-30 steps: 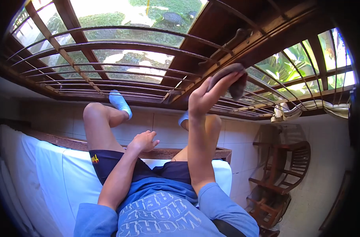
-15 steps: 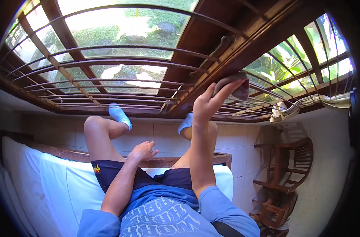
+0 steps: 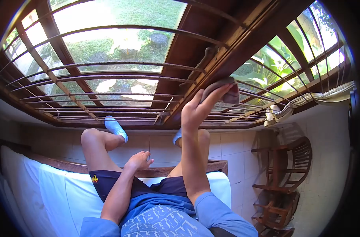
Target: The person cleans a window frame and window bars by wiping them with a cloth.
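Note:
My right hand [image 3: 196, 108] is raised in front of me, its fingers closed on a dark, greyish-brown cloth [image 3: 232, 96]. The cloth lies against the dark wooden window post [image 3: 217, 65] between the two windows, and part of it hangs below my fingers. My left hand [image 3: 139, 161] hovers above my lap by the bed's wooden edge, fingers loosely apart with nothing in them. Metal bars [image 3: 120, 64] run across the window in front of me. A metal window handle [image 3: 201, 65] sits just left of the cloth.
I sit on a bed with a white sheet [image 3: 65, 189] and a wooden frame [image 3: 75, 166]. Wooden chairs [image 3: 280, 168] stand at the right. A tied cream curtain [image 3: 280, 112] hangs by the right window. My socked foot [image 3: 116, 129] is near the window's lower edge.
The view has shifted, so the window sits lower and more to the left. My right hand keeps hold of the cloth at the post. My left hand stays above my lap.

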